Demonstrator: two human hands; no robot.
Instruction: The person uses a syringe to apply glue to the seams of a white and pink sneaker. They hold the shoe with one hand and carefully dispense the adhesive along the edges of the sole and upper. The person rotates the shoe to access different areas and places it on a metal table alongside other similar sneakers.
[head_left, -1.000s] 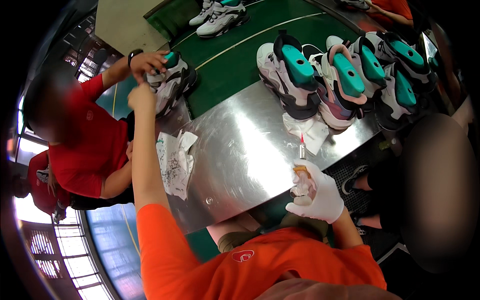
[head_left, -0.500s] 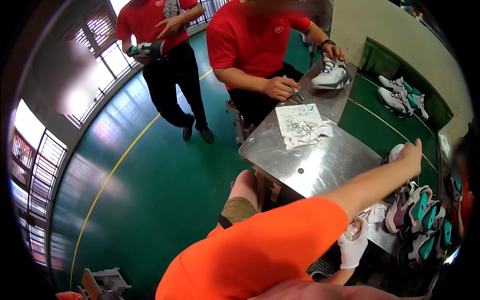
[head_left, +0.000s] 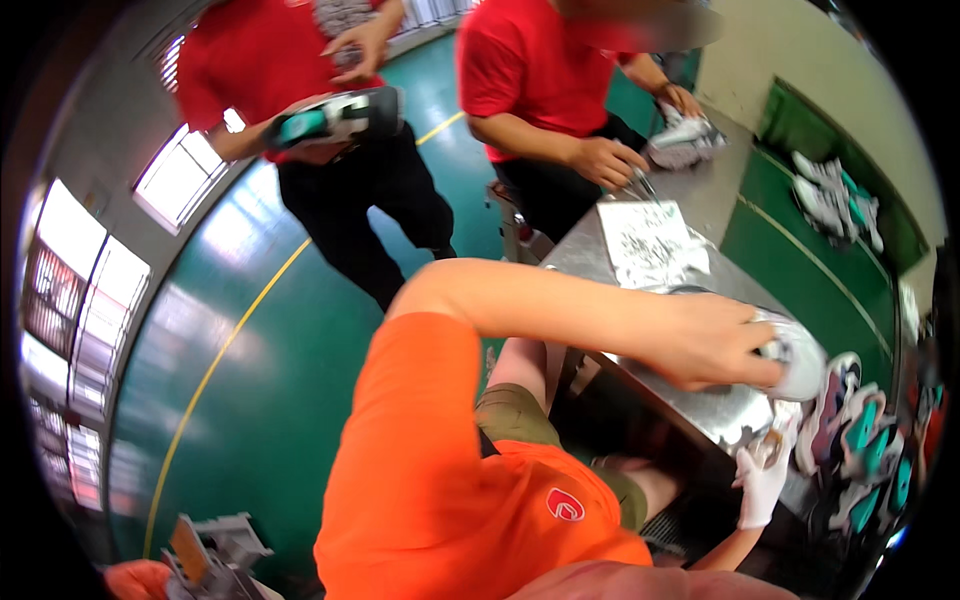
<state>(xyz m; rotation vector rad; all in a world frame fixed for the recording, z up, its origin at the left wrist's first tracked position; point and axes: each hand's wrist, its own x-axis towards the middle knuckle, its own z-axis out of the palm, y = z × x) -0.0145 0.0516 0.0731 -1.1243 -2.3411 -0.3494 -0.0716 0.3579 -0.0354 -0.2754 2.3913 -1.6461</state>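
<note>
My bare left hand [head_left: 705,345] reaches across to the right and grips a white and grey sneaker [head_left: 798,362] over the metal table [head_left: 700,400]. Its fingers curl over the top of the upper, and the hand hides part of the shoe. Lower down, by the table's near edge, is my right hand [head_left: 762,485] in a white glove. Its fingers are curled; what they hold is blurred and too small to name. A white cloth [head_left: 650,240] with dark smudges lies on the table beyond my left forearm.
Several sneakers with teal parts [head_left: 865,440] are heaped at the right. More white sneakers [head_left: 835,200] stand in the green bay. A seated co-worker in red [head_left: 530,80] holds a pen-like tool and a sneaker. Another person [head_left: 260,70] stands at left holding a shoe [head_left: 340,120].
My left hand, outstretched to the far right before, has drawn back with a sneaker in its grip. The standing person has come nearer. The seated co-worker's sneaker has tilted. The view has shifted.
</note>
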